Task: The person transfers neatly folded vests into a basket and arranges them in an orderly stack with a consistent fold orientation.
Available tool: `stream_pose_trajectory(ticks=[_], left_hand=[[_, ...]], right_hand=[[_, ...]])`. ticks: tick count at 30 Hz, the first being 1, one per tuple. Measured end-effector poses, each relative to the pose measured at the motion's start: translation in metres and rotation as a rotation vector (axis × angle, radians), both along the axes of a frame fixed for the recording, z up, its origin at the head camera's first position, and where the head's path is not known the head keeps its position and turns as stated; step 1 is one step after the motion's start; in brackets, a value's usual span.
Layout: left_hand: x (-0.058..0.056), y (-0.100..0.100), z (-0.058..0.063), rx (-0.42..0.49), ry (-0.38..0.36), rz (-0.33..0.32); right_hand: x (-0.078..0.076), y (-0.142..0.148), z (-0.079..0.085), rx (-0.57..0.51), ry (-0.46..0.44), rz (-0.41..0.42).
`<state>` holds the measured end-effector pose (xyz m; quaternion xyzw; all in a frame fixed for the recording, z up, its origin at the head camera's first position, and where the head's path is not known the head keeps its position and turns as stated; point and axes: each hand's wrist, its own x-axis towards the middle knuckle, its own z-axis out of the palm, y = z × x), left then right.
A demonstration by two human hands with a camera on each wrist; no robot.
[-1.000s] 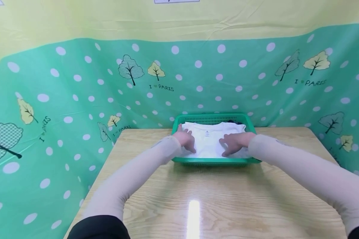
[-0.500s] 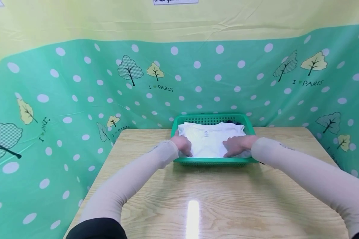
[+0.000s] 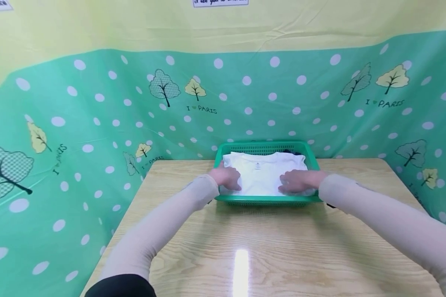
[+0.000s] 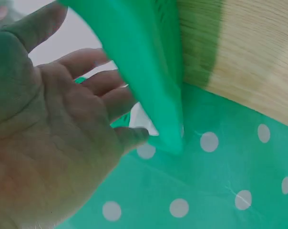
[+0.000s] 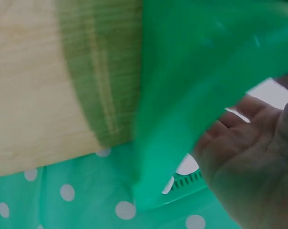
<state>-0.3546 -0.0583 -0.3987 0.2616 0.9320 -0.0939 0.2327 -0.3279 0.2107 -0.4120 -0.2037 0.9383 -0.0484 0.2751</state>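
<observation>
A white short garment (image 3: 260,177) with a small neck label, apparently a shirt, lies flat in a green plastic basket (image 3: 264,199). On its left side rests my left hand (image 3: 228,178), reaching in over the basket's end. My right hand (image 3: 299,181) lies on the right side of the cloth. In the left wrist view the palm of the left hand (image 4: 63,129) shows, its fingers loosely extended behind the green rim (image 4: 134,62). The right wrist view shows the right hand (image 5: 244,157) likewise, its fingertips hidden by the rim (image 5: 182,90).
The basket stands at the back of a wooden table (image 3: 267,247), close to a green dotted curtain (image 3: 245,95). Something dark (image 3: 289,151) peeks out at the basket's back right corner. Bare wood lies in front of the basket.
My hands have moved slightly apart, toward the basket's two ends. The garment's left edge has spread a little to the left. The basket has stayed in place.
</observation>
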Motion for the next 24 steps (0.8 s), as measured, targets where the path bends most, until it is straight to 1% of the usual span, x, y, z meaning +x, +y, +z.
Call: stream_pose_trajectory(ticks=[2,4,6,7,9,12,13,15,17,20,22,24], left_hand=[[0.001,0.0,0.003,0.055,0.003,-0.009],[0.006,-0.001,0.007,0.105,0.017,-0.014],[0.015,-0.004,0.011,0.155,0.059,-0.003],[0.022,-0.006,0.013,0.184,0.096,0.004],[0.038,-0.009,0.016,0.248,0.196,0.028],[0.069,-0.012,0.016,0.381,0.395,0.048],[0.08,-0.013,0.014,0.423,0.448,0.046],[0.105,-0.013,0.008,0.49,0.518,0.024],[0.13,-0.012,-0.003,0.509,0.53,-0.002],[0.163,-0.012,-0.023,0.501,0.472,-0.038],[0.179,-0.013,-0.037,0.478,0.445,-0.052],[0.193,-0.015,-0.049,0.469,0.41,-0.05]], right_hand=[[0.005,0.003,-0.001,-0.054,0.045,-0.021],[0.012,0.005,-0.001,-0.111,0.114,-0.029],[0.02,0.004,0.001,-0.168,0.21,-0.022],[0.025,0.003,0.001,-0.198,0.269,-0.013],[0.037,-0.001,0.004,-0.259,0.401,0.007],[0.062,-0.01,0.005,-0.37,0.585,0.02],[0.071,-0.014,0.003,-0.412,0.631,0.021],[0.092,-0.022,-0.003,-0.5,0.696,0.023],[0.116,-0.027,-0.012,-0.561,0.723,0.015],[0.149,-0.03,-0.029,-0.594,0.751,-0.002],[0.167,-0.03,-0.042,-0.616,0.759,-0.012],[0.182,-0.03,-0.055,-0.649,0.73,-0.022]])
